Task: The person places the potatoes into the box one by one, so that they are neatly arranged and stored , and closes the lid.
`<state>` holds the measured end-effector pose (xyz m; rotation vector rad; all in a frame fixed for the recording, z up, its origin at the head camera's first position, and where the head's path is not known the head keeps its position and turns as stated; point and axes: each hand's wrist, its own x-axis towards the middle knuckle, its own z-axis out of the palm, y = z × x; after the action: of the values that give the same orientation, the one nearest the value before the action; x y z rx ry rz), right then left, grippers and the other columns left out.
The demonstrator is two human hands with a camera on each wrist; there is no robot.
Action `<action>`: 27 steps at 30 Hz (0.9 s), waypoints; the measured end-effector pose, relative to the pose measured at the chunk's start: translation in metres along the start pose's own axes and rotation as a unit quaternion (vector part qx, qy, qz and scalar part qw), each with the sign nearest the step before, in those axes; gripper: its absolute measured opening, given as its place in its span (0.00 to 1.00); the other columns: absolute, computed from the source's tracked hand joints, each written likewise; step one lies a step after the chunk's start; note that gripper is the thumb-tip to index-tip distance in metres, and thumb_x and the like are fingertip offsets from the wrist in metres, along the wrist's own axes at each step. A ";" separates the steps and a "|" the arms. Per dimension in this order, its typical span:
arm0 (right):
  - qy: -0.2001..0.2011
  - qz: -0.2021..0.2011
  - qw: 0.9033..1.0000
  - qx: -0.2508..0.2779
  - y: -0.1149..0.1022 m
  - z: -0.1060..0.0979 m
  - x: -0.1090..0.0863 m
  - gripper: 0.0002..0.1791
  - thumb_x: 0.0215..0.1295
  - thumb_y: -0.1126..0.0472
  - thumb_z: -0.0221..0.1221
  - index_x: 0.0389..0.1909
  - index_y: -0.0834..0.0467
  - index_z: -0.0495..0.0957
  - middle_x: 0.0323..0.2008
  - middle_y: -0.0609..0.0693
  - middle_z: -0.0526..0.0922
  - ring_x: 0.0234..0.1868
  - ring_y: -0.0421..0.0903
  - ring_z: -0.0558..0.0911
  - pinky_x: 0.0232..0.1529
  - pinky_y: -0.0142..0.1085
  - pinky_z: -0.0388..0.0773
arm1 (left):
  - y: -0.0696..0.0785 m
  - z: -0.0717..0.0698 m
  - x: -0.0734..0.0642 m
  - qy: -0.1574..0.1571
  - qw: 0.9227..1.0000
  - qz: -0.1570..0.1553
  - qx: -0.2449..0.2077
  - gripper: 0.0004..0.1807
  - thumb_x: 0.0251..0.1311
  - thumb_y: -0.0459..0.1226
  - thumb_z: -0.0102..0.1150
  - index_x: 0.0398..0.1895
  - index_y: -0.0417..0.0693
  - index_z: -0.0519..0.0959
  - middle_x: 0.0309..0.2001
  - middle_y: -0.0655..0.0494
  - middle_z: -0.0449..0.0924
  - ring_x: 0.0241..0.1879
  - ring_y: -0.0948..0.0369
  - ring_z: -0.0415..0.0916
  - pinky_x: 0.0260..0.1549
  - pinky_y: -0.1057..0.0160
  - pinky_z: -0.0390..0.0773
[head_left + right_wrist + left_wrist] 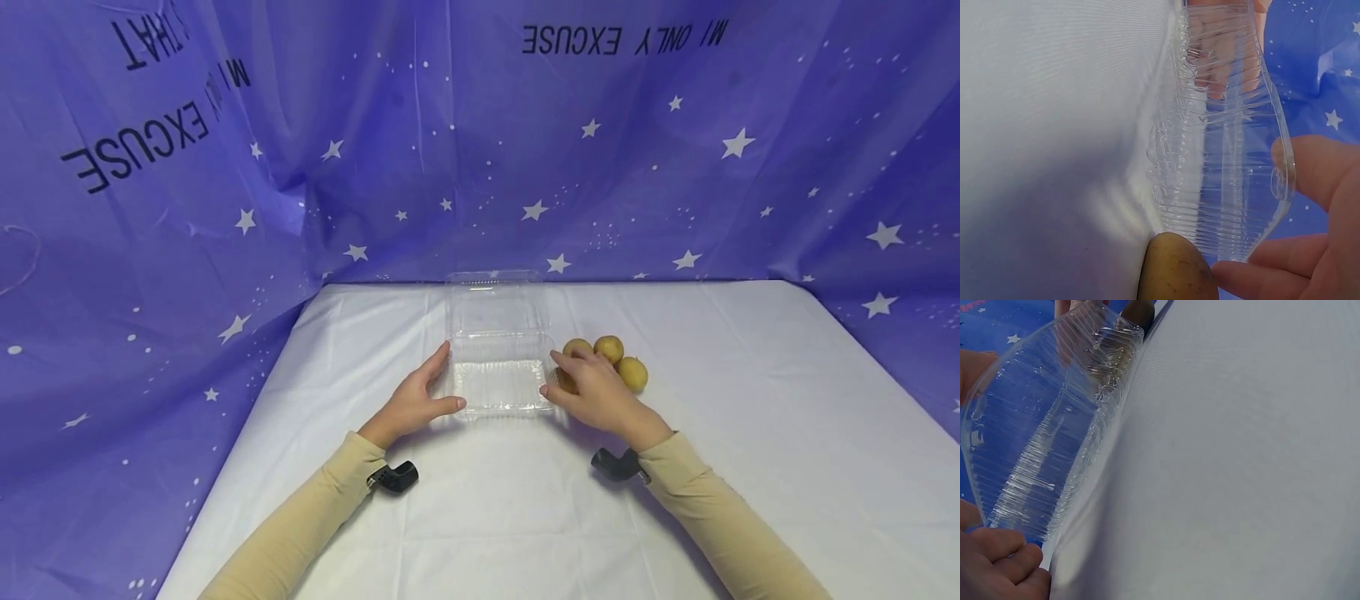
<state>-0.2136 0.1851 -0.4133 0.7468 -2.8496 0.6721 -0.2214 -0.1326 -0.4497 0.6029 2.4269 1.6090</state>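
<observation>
A clear plastic clamshell box point(498, 385) stands on the white cloth with its lid point(497, 302) raised at the back. No contents show in its base. My left hand point(417, 402) grips the box's left side, thumb at the front corner and fingers along the wall. On the opposite side my right hand point(600, 393) pinches the rim, its thumb point(1310, 165) at the edge and its fingers outside the wall. Several round yellow-brown pieces of produce point(632, 375) lie beside the right hand, which partly covers them; they may be potatoes or fruit. One piece point(1177, 269) sits close to the box.
A white cloth point(750, 433) covers the table, slightly creased. Purple star-printed curtains point(465, 150) hang behind it and along the left. Black wrist mounts point(395, 477) stick out near both cuffs.
</observation>
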 end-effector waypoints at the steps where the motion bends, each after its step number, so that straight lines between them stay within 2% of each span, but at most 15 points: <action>1: 0.000 0.000 1.000 -0.001 0.000 0.001 0.000 0.35 0.66 0.49 0.64 0.65 0.71 0.74 0.57 0.65 0.84 0.66 0.65 0.76 0.68 0.66 0.68 | -0.001 0.000 0.000 0.001 1.000 0.001 -0.002 0.56 0.57 0.39 0.68 0.82 0.36 0.44 0.82 0.39 0.44 0.81 0.44 0.44 0.81 0.47 0.46; 6: 0.006 -0.007 1.000 -0.005 0.001 0.001 0.001 0.35 0.66 0.49 0.64 0.64 0.71 0.75 0.56 0.65 0.85 0.64 0.65 0.77 0.66 0.65 0.71 | -0.002 0.000 0.001 0.004 1.000 0.004 -0.006 0.55 0.58 0.39 0.68 0.82 0.37 0.44 0.82 0.38 0.44 0.81 0.43 0.44 0.81 0.46 0.45; 19: 0.000 0.001 1.000 0.004 0.002 0.001 -0.003 0.35 0.67 0.50 0.64 0.65 0.71 0.74 0.58 0.66 0.84 0.67 0.67 0.75 0.67 0.64 0.71 | -0.004 0.001 0.001 0.000 1.000 0.003 -0.011 0.55 0.57 0.38 0.69 0.82 0.36 0.45 0.82 0.38 0.44 0.81 0.44 0.45 0.81 0.48 0.45; 27: 0.009 -0.011 1.000 0.002 0.001 0.001 -0.002 0.35 0.66 0.49 0.64 0.64 0.71 0.75 0.56 0.66 0.85 0.65 0.66 0.77 0.65 0.63 0.73 | -0.004 0.001 0.001 0.008 1.000 0.001 0.003 0.55 0.57 0.39 0.69 0.82 0.37 0.45 0.82 0.39 0.45 0.81 0.43 0.45 0.81 0.47 0.46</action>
<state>-0.2127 0.1866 -0.4147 0.7683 -2.8212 0.6771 -0.2226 -0.1329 -0.4532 0.5965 2.4441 1.6129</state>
